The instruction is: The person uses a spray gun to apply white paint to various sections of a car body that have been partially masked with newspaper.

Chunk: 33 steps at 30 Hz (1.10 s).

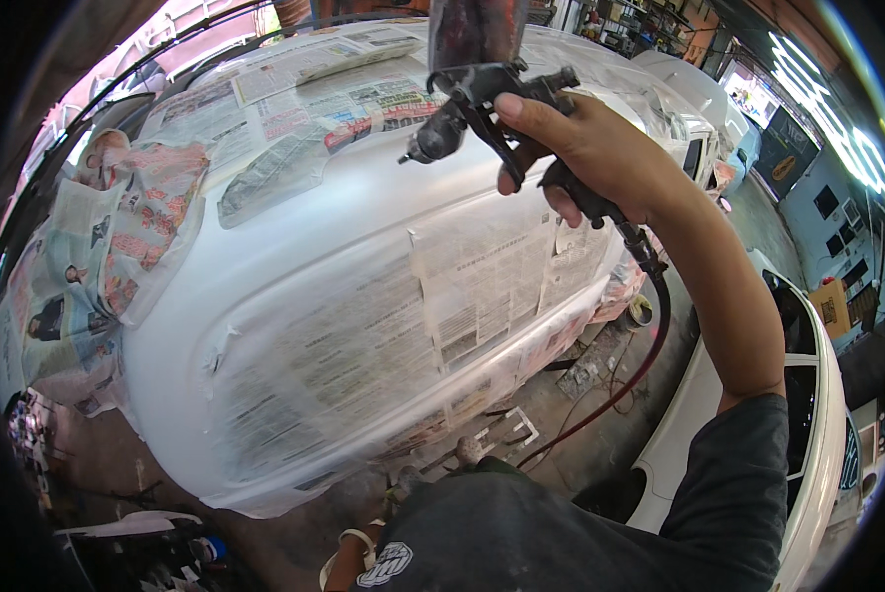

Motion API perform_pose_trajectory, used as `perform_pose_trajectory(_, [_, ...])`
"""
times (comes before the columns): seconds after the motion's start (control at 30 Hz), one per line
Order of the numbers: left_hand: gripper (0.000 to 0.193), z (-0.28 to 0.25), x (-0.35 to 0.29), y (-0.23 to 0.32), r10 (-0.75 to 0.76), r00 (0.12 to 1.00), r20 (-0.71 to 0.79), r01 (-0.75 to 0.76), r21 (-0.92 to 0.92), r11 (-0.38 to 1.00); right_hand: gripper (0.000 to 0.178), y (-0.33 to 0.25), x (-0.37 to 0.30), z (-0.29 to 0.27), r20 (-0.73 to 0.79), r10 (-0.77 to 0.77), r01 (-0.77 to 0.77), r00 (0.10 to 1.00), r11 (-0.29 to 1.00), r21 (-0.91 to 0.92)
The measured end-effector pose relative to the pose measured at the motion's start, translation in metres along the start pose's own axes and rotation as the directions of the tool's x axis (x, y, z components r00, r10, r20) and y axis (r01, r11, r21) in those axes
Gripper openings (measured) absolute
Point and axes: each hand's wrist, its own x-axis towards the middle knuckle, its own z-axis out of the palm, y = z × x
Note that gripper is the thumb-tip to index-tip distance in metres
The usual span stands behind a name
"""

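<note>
My right hand (600,148) is wrapped round a dark spray gun (492,109), raised over the far side of a white car body panel. The gun's nozzle points left and a reddish-grey paint cup (477,35) sits on top, cut off by the upper edge. From the handle a dark red hose (650,355) hangs and curves toward the floor. Newspaper masking (344,345) covers the middle of the white panel (284,232). At the lower edge, my left forearm (346,564) shows with a pale band round the wrist; the fingers are hidden.
More newspaper (314,89) and plastic film cover the car's far parts, and printed paper sheets (136,237) drape its left end. Another white car (812,434) stands close on my right. A can (638,314) and a metal frame (506,431) are on the floor.
</note>
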Motion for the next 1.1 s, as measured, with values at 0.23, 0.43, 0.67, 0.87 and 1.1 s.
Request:
perform_pose_trajectory(0.23, [0.055, 0.001, 0.004, 0.009, -0.013, 1.0, 0.001, 0.013, 0.016, 1.0, 0.048, 0.078, -0.012, -0.062, -0.279, 0.12, -0.148, 0.953, 0.986, -0.082])
perform_pose_trajectory(0.43, [0.054, 0.005, 0.006, 0.021, -0.022, 1.0, 0.001, 0.022, 0.031, 0.999, 0.045, 0.155, -0.013, -0.145, -0.518, 0.176, -0.222, 0.837, 0.975, -0.027])
perform_pose_trajectory(0.67, [0.053, 0.004, 0.002, 0.033, -0.035, 0.999, -0.02, 0.035, 0.032, 0.999, 0.041, 0.271, 0.008, -0.25, -0.718, 0.16, -0.259, 0.677, 0.965, -0.029])
perform_pose_trajectory(0.87, [0.053, 0.008, -0.003, 0.035, -0.043, 0.999, -0.033, 0.043, 0.019, 0.999, 0.042, 0.328, 0.005, -0.299, -0.857, 0.188, -0.325, 0.481, 0.946, 0.025])
perform_pose_trajectory(1.1, [0.052, 0.007, 0.016, 0.045, -0.006, 1.0, 0.023, 0.004, 0.11, 0.994, 0.041, 0.315, -0.02, -0.24, -0.827, 0.178, -0.293, 0.534, 0.956, 0.016])
